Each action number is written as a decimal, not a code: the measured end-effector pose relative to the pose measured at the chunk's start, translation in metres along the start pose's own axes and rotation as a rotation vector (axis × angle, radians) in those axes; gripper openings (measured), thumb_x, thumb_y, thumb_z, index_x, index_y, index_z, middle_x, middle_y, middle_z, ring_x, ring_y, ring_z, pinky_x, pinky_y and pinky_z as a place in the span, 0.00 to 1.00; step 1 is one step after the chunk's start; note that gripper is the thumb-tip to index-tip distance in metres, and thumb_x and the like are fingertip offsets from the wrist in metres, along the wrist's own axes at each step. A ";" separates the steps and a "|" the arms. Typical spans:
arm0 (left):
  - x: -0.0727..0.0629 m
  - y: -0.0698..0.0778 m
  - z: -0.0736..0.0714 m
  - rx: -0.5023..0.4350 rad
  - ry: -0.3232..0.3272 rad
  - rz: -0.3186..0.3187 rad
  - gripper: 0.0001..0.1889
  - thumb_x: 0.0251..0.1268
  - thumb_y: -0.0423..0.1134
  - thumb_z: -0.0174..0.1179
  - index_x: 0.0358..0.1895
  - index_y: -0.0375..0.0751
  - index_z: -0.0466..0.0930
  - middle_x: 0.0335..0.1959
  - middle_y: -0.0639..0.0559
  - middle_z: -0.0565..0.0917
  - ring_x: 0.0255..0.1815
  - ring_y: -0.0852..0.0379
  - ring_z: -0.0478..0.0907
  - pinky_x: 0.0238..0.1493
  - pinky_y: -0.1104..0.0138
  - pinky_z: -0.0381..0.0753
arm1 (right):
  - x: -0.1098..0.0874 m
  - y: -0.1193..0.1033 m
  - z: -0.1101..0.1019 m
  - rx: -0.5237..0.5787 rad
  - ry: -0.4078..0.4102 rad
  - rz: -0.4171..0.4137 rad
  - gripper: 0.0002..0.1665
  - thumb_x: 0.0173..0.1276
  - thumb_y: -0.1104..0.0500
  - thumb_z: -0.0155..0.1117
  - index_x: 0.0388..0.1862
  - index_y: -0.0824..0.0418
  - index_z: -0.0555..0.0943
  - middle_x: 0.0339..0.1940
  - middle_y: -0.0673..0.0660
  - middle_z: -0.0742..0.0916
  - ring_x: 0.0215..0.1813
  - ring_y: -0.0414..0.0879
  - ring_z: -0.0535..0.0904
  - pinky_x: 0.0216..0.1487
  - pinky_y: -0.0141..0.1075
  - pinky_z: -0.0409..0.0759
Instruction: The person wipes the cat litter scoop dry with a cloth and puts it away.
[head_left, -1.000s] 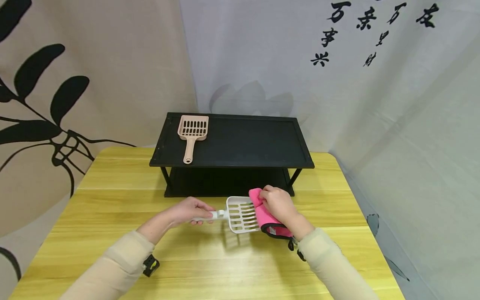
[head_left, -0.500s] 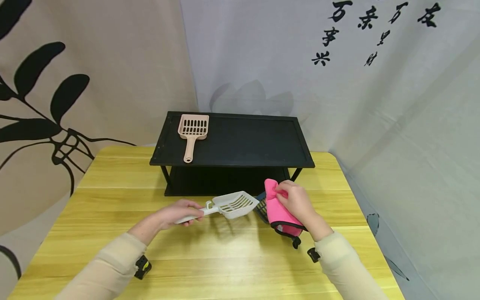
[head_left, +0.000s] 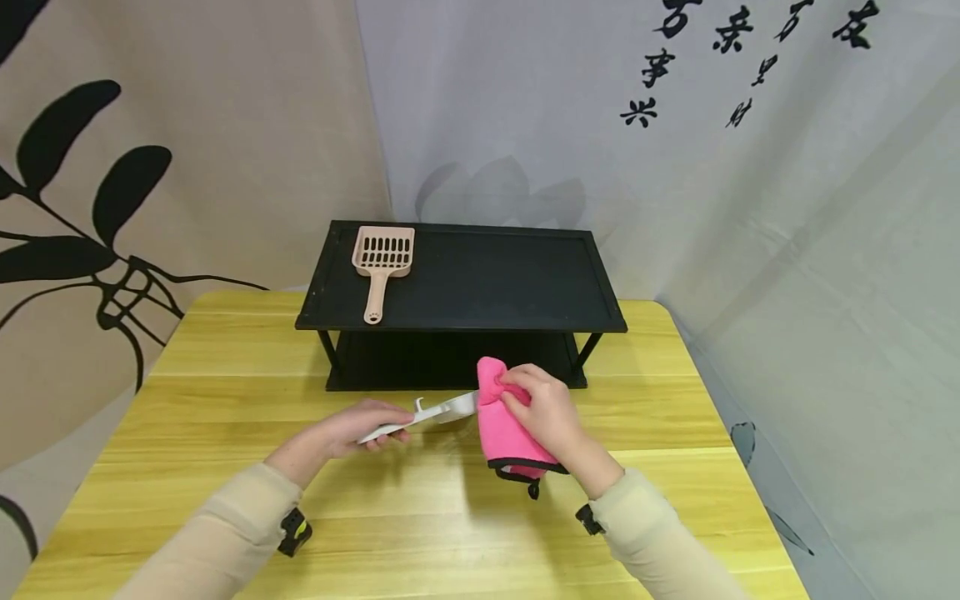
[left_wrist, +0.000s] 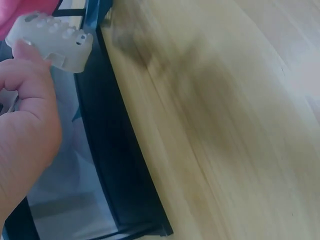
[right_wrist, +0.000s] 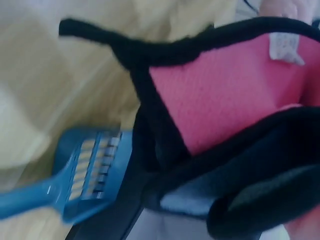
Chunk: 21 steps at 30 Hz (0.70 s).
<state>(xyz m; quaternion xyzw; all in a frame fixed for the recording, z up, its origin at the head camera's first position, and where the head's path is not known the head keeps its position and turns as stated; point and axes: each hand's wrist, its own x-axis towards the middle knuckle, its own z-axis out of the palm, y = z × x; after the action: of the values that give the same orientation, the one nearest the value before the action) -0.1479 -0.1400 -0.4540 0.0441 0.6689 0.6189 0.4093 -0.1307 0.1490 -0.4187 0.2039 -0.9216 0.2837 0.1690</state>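
In the head view my left hand (head_left: 360, 429) grips the handle of a white slotted litter scoop (head_left: 453, 407), seen nearly edge-on. My right hand (head_left: 551, 414) pinches a bunched pink cloth (head_left: 510, 437) with black edging, which hangs over the scoop's far end and hides it. Whether the cloth touches the scoop is not plain. The left wrist view has the white scoop (left_wrist: 55, 47) beside the thumb, close to the pink cloth (left_wrist: 27, 10). A blue slotted scoop (right_wrist: 60, 187) shows past the cloth (right_wrist: 220, 95) in the right wrist view; the head view hides it.
A black two-tier shelf (head_left: 480, 275) stands at the back of the wooden table (head_left: 420, 533). On its top left lies a beige slotted scoop (head_left: 381, 271). A printed fabric backdrop (head_left: 480, 108) hangs behind and beside the table.
The cloth moved right, off the white scoop's end, then back left over it. My left hand drew slightly left and turned the scoop edge-on. The blue scoop, glimpsed half a second ago, is covered again.
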 end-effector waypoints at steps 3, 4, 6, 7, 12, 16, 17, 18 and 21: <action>0.003 0.000 0.002 -0.015 -0.006 -0.008 0.11 0.69 0.41 0.50 0.43 0.35 0.72 0.26 0.55 0.78 0.16 0.72 0.62 0.15 0.82 0.59 | -0.002 -0.011 0.011 -0.103 -0.018 -0.112 0.11 0.54 0.60 0.72 0.39 0.57 0.85 0.39 0.53 0.85 0.39 0.44 0.83 0.41 0.35 0.82; 0.003 0.000 0.003 -0.011 -0.012 -0.008 0.11 0.69 0.41 0.50 0.43 0.35 0.71 0.26 0.55 0.77 0.16 0.72 0.61 0.15 0.82 0.59 | -0.002 -0.014 0.013 -0.133 -0.017 -0.140 0.11 0.54 0.60 0.72 0.38 0.57 0.85 0.39 0.53 0.85 0.38 0.44 0.82 0.41 0.34 0.82; 0.002 -0.001 0.003 -0.004 -0.014 -0.011 0.11 0.69 0.41 0.50 0.43 0.35 0.71 0.25 0.56 0.76 0.15 0.72 0.61 0.15 0.82 0.58 | -0.003 -0.016 0.017 -0.175 -0.012 -0.176 0.11 0.54 0.60 0.72 0.38 0.57 0.85 0.38 0.53 0.85 0.37 0.43 0.82 0.39 0.33 0.82; 0.002 -0.001 0.003 0.000 -0.012 -0.010 0.11 0.68 0.40 0.51 0.43 0.35 0.71 0.24 0.56 0.75 0.15 0.72 0.61 0.15 0.82 0.58 | -0.004 -0.015 0.018 -0.188 -0.009 -0.184 0.11 0.53 0.60 0.72 0.37 0.57 0.86 0.38 0.53 0.85 0.36 0.43 0.82 0.39 0.33 0.82; -0.001 0.002 0.002 0.039 -0.012 0.003 0.12 0.68 0.39 0.51 0.46 0.33 0.70 0.23 0.57 0.73 0.15 0.71 0.61 0.15 0.81 0.59 | -0.006 -0.006 0.017 -0.198 -0.007 -0.180 0.10 0.52 0.63 0.72 0.36 0.59 0.86 0.37 0.54 0.85 0.36 0.44 0.82 0.38 0.35 0.82; -0.005 0.005 0.001 0.060 -0.024 0.009 0.14 0.69 0.39 0.51 0.48 0.31 0.70 0.24 0.56 0.74 0.16 0.70 0.61 0.15 0.80 0.60 | -0.007 0.006 0.014 -0.201 0.016 -0.148 0.10 0.51 0.65 0.72 0.34 0.59 0.85 0.36 0.55 0.85 0.35 0.46 0.83 0.38 0.37 0.82; -0.006 0.005 0.001 0.065 -0.026 0.011 0.14 0.69 0.39 0.51 0.48 0.31 0.70 0.24 0.56 0.74 0.16 0.70 0.62 0.16 0.80 0.60 | -0.007 0.009 0.014 -0.199 0.023 -0.140 0.09 0.50 0.66 0.72 0.33 0.60 0.85 0.36 0.55 0.85 0.35 0.46 0.83 0.38 0.37 0.82; -0.006 0.006 0.000 0.069 -0.026 0.011 0.14 0.68 0.39 0.51 0.48 0.31 0.70 0.24 0.56 0.74 0.16 0.70 0.62 0.16 0.79 0.60 | -0.006 0.012 0.013 -0.194 0.026 -0.129 0.09 0.50 0.66 0.72 0.33 0.60 0.85 0.35 0.56 0.85 0.35 0.47 0.83 0.38 0.37 0.82; -0.008 0.008 0.000 0.083 -0.010 0.010 0.14 0.68 0.39 0.52 0.49 0.31 0.70 0.25 0.56 0.74 0.16 0.69 0.63 0.17 0.79 0.60 | -0.006 0.021 0.010 -0.164 0.020 -0.074 0.08 0.51 0.68 0.70 0.32 0.62 0.84 0.35 0.57 0.85 0.36 0.48 0.83 0.39 0.38 0.83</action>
<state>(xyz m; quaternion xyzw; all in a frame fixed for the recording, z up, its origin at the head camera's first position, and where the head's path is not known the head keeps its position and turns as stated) -0.1463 -0.1430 -0.4434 0.0674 0.6919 0.5925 0.4071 -0.1374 0.1605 -0.4388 0.2205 -0.9318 0.2028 0.2048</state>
